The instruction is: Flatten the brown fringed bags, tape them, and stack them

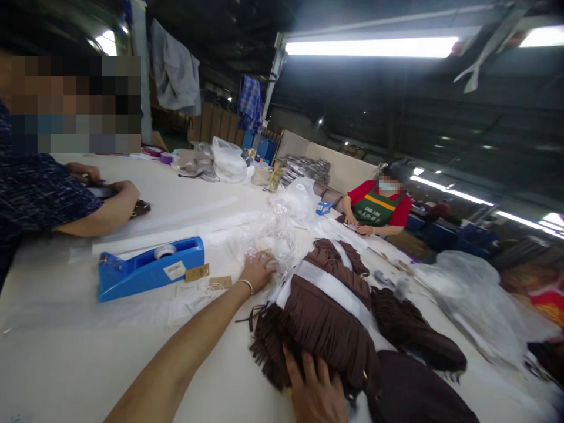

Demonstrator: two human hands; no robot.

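My left hand (258, 270) reaches across the white table into crumpled clear plastic bags (268, 232), its fingers closed on the plastic and partly blurred. Near the table's front, my right hand (318, 389) rests with spread fingers against a dark brown fringed bag (326, 317). A white paper band (332, 292) runs across that bag. Black cord ends stick out at its left side. Brown cardboard tags (220, 282) with white strings lie left of my left wrist, beside a blue tape dispenser (152, 267).
More brown fringed pieces (414, 329) and a smooth brown piece (418, 390) lie at the right. A large plastic bag (471, 294) is beyond them. One co-worker (44, 188) works at the left, another (379, 205) across the table. Plastic-wrapped goods (229, 161) stand at the back.
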